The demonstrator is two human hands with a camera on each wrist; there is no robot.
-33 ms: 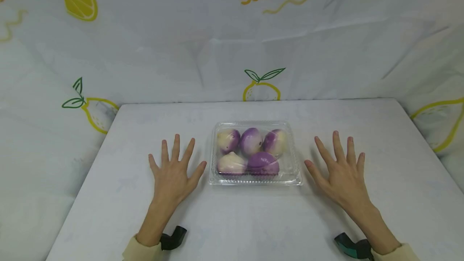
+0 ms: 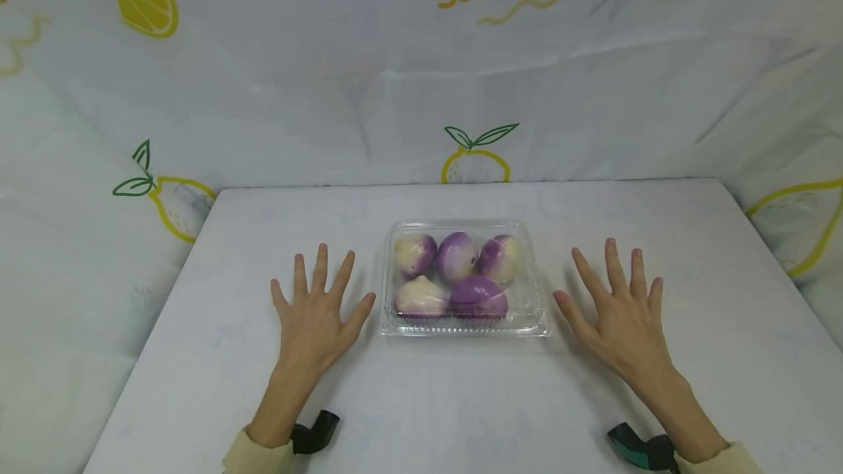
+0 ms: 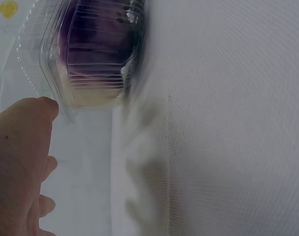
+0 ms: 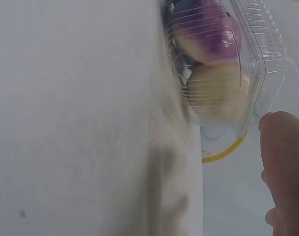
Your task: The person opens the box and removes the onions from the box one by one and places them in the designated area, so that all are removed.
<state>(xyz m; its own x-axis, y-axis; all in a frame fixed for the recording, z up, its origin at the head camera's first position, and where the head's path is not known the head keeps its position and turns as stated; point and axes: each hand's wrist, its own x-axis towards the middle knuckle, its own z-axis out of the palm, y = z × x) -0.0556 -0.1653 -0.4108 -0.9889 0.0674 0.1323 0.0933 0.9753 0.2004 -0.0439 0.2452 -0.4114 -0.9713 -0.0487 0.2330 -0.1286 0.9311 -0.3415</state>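
Note:
A clear plastic clamshell box [image 2: 527, 313] sits on the white table with its lid down. Inside lie several round purple-and-white vegetables [image 2: 478, 298] that look like turnips. To the box's left is my left hand [image 2: 309, 328], palm down with fingers spread, its thumb pointing at the box but apart from it in the head view. My right hand [image 2: 626, 331] mirrors it on the other side, also spread and holding nothing. Shadows below the fingers in both wrist views show the hands raised off the cloth. Each thumb [image 3: 29, 110] appears close to the box rim there.
A white tabletop [image 2: 448, 401] spreads around the box. Behind and beside it hangs a white sheet [image 2: 296, 93] printed with lemons and lettering. Dark wrist-worn devices [image 2: 316, 432] show at both sleeves.

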